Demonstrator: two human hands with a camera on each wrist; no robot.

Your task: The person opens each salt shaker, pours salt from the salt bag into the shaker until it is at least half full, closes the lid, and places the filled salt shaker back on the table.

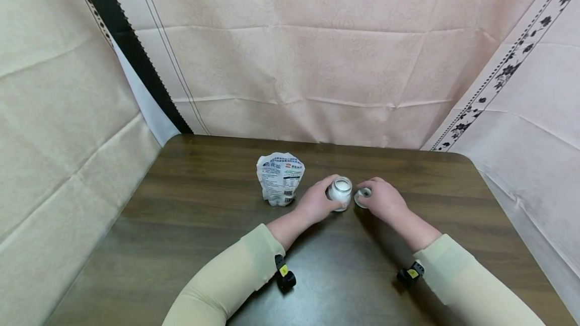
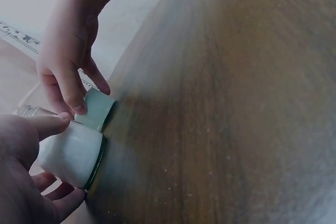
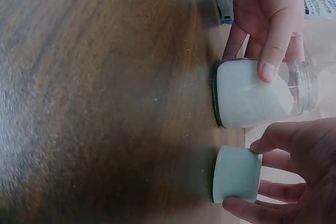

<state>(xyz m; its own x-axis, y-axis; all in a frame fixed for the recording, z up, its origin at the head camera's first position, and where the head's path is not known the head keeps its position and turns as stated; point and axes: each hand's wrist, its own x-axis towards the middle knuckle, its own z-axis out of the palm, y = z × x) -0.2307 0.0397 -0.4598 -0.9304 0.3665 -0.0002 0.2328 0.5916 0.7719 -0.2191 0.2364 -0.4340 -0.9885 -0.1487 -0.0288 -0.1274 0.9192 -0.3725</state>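
My left hand grips a clear glass jar from its left side, with the thumb across its near face. White powder fills most of the jar, which stands upright on the table with its mouth uncovered. Just to the right, my right hand holds a small pale green lid by its upper part, thumb and fingers spread around it. The lid's lower edge is at the tabletop, a short gap from the jar in the right wrist view. In the left wrist view, the lid shows behind the jar.
A white printed pouch stands on the wooden table, left of the jar. Beyond the table's far edge hangs a pale patterned cloth, with more cloth at both sides. Each sleeve carries a black wrist camera.
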